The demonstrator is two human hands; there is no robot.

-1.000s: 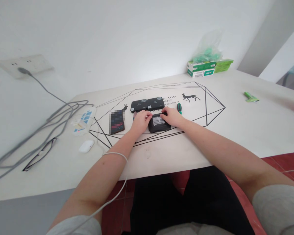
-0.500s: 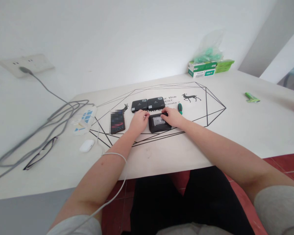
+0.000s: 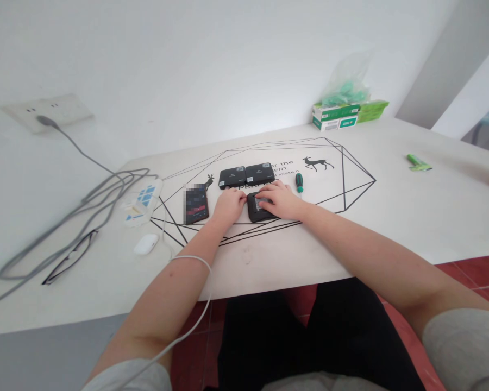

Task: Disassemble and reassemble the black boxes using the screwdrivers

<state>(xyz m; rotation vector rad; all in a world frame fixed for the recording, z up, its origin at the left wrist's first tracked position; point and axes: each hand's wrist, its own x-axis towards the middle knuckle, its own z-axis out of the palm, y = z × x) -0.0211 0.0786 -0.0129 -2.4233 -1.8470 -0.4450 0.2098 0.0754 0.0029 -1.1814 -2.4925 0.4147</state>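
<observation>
Since half a second ago, the right hand (image 3: 284,202) has been moved farther across the black case (image 3: 257,214), whose upper face is now partly covered. This case is laid flat on the table (image 3: 277,258), between both hands. Right fingers are spread loosely upon it. At its left edge, a narrow pinch is formed by the left hand (image 3: 229,204); whether anything is held there cannot be seen. Just behind, two black boxes (image 3: 259,174) are placed side by side. To the right a green screwdriver (image 3: 299,183) is laid, to the left a phone (image 3: 196,205).
</observation>
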